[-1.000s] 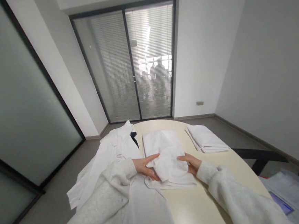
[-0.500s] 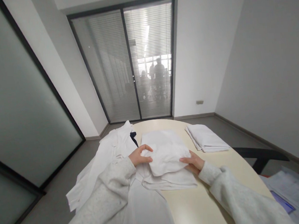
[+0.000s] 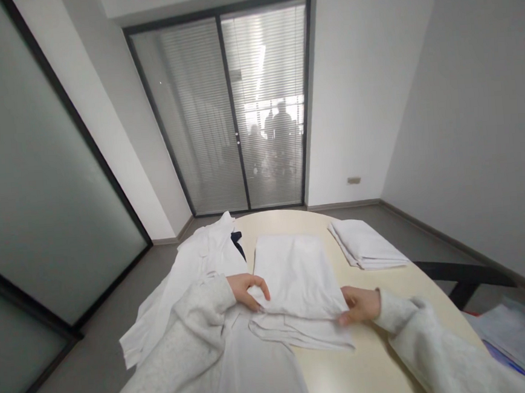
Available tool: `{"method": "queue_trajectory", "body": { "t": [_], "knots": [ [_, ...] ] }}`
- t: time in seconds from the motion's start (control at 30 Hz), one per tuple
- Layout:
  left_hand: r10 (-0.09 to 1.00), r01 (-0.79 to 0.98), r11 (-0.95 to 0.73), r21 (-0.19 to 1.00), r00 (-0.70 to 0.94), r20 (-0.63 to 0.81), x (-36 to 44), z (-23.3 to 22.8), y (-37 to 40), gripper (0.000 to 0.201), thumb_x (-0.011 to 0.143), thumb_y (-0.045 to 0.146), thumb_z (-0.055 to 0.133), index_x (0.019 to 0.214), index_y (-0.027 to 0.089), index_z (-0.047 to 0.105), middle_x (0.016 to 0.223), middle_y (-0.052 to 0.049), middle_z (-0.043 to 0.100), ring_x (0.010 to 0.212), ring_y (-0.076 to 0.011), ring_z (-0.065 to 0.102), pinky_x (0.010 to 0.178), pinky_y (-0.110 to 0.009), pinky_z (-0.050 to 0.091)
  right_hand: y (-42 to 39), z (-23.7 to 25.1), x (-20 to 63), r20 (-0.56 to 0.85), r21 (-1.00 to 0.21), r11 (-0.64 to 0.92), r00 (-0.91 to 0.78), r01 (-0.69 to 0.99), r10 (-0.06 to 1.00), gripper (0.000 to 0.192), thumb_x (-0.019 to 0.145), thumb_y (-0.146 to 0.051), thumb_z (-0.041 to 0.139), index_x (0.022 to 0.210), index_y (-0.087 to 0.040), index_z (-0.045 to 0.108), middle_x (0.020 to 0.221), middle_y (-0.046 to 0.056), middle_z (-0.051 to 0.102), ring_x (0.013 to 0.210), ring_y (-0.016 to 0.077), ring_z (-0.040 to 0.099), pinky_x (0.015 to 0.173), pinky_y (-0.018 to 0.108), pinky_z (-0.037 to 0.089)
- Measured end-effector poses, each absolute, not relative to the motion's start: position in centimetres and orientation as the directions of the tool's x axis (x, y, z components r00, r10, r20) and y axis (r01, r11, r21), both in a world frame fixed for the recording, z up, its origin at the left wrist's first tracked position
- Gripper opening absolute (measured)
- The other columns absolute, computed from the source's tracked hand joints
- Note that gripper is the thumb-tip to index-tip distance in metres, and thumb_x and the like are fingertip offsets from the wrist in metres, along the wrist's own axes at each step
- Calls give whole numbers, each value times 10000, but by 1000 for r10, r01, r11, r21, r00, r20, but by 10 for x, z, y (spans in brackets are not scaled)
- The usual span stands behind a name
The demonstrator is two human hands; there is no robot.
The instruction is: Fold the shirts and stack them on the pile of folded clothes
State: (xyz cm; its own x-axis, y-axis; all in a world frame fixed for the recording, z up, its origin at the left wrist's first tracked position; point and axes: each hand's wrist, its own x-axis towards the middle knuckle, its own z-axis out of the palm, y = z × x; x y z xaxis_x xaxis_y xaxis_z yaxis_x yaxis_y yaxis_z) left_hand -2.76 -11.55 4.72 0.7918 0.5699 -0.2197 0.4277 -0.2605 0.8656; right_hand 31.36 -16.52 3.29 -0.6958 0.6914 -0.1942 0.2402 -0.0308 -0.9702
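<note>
Nearest, just below the left hand (image 3: 248, 289), a loose white cloth (image 3: 258, 372) is lying flat on the pale table (image 3: 340, 378). The left hand is curling its thumb and fingers at the near left corner of a folded white garment (image 3: 293, 267), and the right hand (image 3: 360, 304), somewhat blurred, is touching its near right edge; whether either one is gripping, I cannot tell. This garment is lying between the hands, already shaped as a rectangle, but its near layers are sticking out unevenly, so I am judging it nearly finished. Right of the right hand, papers (image 3: 518, 328) are lying. Beyond the left hand, a white shirt-like garment (image 3: 198, 250) is lying spread, not yet folded. Beyond the right hand, a folded white bundle (image 3: 368, 242) is resting, apparently done. No brand, label or readable writing is showing.
</note>
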Motion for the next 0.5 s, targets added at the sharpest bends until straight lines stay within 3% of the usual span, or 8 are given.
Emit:
{"method": "queue_trajectory", "body": {
  "t": [0.1, 0.2, 0.27, 0.33, 0.43, 0.5],
  "knots": [
    [501, 466, -270, 843, 815, -290, -34, 51, -114, 523, 509, 462, 761, 961, 210, 683, 530, 47, 514, 463, -90, 376, 471, -212, 291, -164, 50, 334, -249, -920, 111, -778, 377, 577, 306, 635, -427, 682, 736, -138, 669, 756, 49, 664, 827, 230, 612, 777, 309, 460],
    [533, 458, -300, 837, 808, -251, -34, 58, -112, 498, 551, 498, 732, 952, 205, 699, 439, 54, 437, 433, -92, 346, 469, -226, 288, -166, 65, 336, -110, -783, 277, -562, 557, 820, 303, 717, -465, 599, 659, -172, 649, 680, 59, 634, 726, 215, 591, 722, 311, 455],
    [552, 431, -266, 862, 801, -230, -31, 61, -112, 479, 556, 502, 730, 922, 193, 704, 488, 36, 505, 496, -115, 437, 519, -225, 338, -176, 67, 318, 195, -612, 371, -321, 699, 927, 298, 765, -462, 543, 697, -188, 641, 716, 81, 615, 732, 224, 563, 739, 349, 433],
    [555, 387, -189, 902, 800, -227, -28, 60, -114, 474, 543, 489, 745, 896, 176, 699, 611, 6, 598, 609, -150, 526, 588, -229, 388, -192, 61, 288, 445, -399, 504, -319, 766, 837, 309, 756, -426, 568, 932, -178, 626, 941, 119, 593, 896, 266, 521, 812, 406, 392],
    [526, 295, -4, 955, 813, -250, -26, 56, -118, 483, 536, 467, 760, 894, 154, 676, 771, -37, 647, 718, -190, 588, 656, -266, 442, -212, 44, 246, 441, -172, 627, -510, 760, 738, 529, 693, -375, 644, 1164, -173, 514, 1080, 132, 529, 964, 282, 461, 783, 399, 387],
    [513, 229, 127, 965, 818, -261, -26, 51, -121, 498, 539, 461, 763, 911, 146, 658, 814, -60, 650, 739, -206, 607, 666, -298, 463, -215, 32, 231, 419, -80, 603, -523, 793, 743, 475, 715, -289, 618, 1159, -165, 503, 1045, 128, 531, 937, 266, 459, 753, 379, 385]
  ]
}}
